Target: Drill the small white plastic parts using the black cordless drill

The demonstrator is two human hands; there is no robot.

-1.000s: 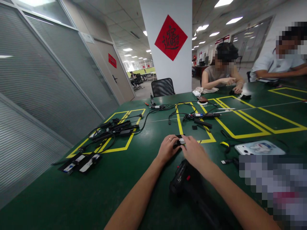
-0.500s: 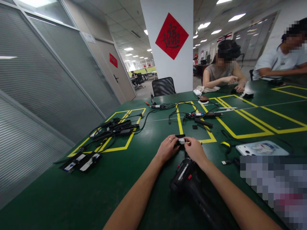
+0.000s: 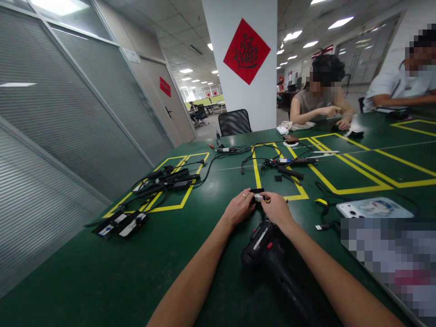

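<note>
Both hands meet over the table in front of me. My left hand (image 3: 239, 210), with a ring on one finger, is closed at the left side of a small black part (image 3: 257, 190). A small white block (image 3: 259, 197) sits against that part, and my right hand (image 3: 277, 210) pinches it from the right with thumb and finger. Their fingertips hide much of both pieces. Just below the hands, a black cordless drill (image 3: 264, 247) with red buttons lies between my forearms, its front end toward the hands.
Black cables and devices (image 3: 170, 181) lie at left within yellow tape. Two flat black-and-white pieces (image 3: 132, 225) are nearer. Beyond my hands are a screwdriver-like tool (image 3: 293, 161) and a small black square (image 3: 278, 178). A phone (image 3: 374, 208) lies right. Two people sit across the table.
The view has shifted slightly, so the scene sits a little further right. My hands stay at the small parts, with only slight finger movement.
</note>
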